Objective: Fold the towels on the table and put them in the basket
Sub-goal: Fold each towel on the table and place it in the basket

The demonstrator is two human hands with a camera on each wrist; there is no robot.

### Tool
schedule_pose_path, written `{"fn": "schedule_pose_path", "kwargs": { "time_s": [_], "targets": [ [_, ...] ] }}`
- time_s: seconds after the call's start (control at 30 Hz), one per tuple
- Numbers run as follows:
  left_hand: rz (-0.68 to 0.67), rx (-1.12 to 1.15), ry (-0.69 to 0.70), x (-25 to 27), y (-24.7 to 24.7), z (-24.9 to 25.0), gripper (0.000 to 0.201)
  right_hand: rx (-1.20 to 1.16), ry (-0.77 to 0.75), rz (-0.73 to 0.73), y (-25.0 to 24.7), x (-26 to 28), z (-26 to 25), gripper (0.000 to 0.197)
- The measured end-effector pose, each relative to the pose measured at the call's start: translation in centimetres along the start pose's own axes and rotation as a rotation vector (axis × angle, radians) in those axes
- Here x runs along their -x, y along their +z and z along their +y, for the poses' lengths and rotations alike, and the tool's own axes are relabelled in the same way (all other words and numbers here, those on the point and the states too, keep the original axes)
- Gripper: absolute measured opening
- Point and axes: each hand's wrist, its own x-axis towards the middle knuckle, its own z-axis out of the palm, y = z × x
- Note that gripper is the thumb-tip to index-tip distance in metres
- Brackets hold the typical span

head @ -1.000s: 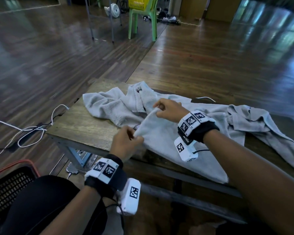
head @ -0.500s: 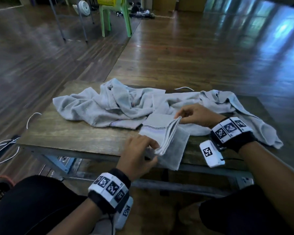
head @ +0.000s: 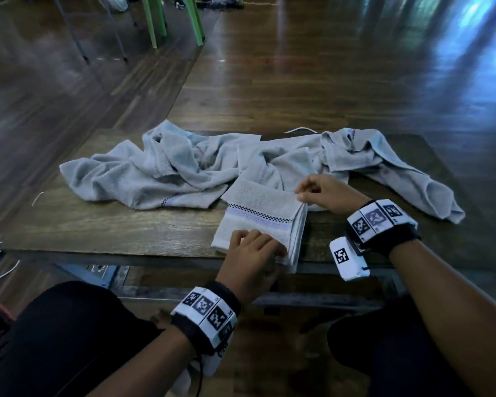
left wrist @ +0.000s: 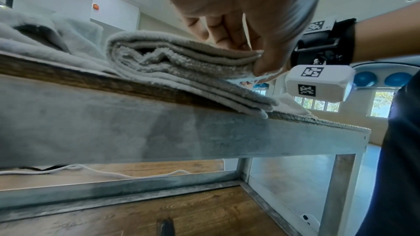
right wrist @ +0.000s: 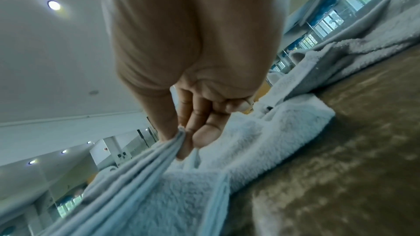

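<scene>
Both hands pinch the folded towel (head: 259, 222): left hand (head: 252, 257) near corner, right hand (head: 324, 193) far corner. It overhangs the tabletop (head: 98, 227), so letting go could slide it off and undo the fold.

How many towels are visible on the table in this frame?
3, as far as can be told: a folded towel at the near edge under both hands, a crumpled towel at left, and another at right. The pile may hide more.
</scene>
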Motion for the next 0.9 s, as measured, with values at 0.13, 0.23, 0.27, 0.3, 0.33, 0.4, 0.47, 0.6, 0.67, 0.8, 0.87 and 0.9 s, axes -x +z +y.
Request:
{"fn": "schedule_pose_path", "kwargs": {
  "time_s": [0.13, 0.23, 0.27, 0.3, 0.33, 0.4, 0.47, 0.6, 0.67, 0.8, 0.87, 0.9],
  "targets": [
    [0.009, -0.014, 0.009, -0.6, 0.4, 0.6, 0.015, 0.032, -0.011, 0.024, -0.8, 0.1, 0.1, 0.009],
    [-0.074, -0.028, 0.023, -0.6, 1.1, 0.8, 0.015, 0.109, 0.023, 0.009, -0.4, 0.4, 0.8, 0.013],
    [-0.115, -0.027, 0.028, -0.6, 1.2, 1.0, 0.016, 0.141, 0.029, 0.008, -0.1, 0.5, 1.0, 0.013],
    [-0.159, -0.02, 0.028, -0.7, 1.1, 1.1, 0.017, 0.181, 0.037, 0.016, 0.0, 0.4, 1.2, 0.014],
    [-0.198, -0.01, 0.021, -0.9, 0.9, 1.3, 0.02, 0.232, 0.051, 0.025, 0.1, 0.4, 1.5, 0.016],
    [-0.234, 0.02, -0.007, -1.4, 0.2, 1.6, 0.025, 0.344, 0.077, 0.017, -0.1, 0.4, 1.8, 0.023],
    [-0.214, 0.029, -0.041, -2.4, -0.8, 1.4, 0.028, 0.419, 0.088, -0.036, -0.1, 0.4, 1.8, 0.031],
    [-0.179, -0.026, -0.136, -5.3, -2.5, -0.1, 0.032, 0.461, 0.101, -0.04, 0.0, 0.3, 1.6, 0.039],
    [-0.211, -0.077, -0.196, -7.3, -3.2, -1.1, 0.03, 0.442, 0.113, -0.039, -0.3, 0.5, 0.6, 0.031],
    [-0.405, -0.163, -0.248, -11.7, -4.9, -2.1, 0.051, 0.332, -0.013, 0.011, -1.4, 2.1, -2.4, 0.02],
    [-0.466, -0.183, -0.234, -13.3, -6.1, -2.2, 0.05, 0.309, -0.14, 0.083, -1.9, 3.2, -4.0, 0.016],
    [-0.489, -0.194, -0.219, -13.8, -6.7, -2.1, 0.045, 0.283, -0.2, 0.124, -2.0, 3.7, -4.6, 0.014]
  ]
}}
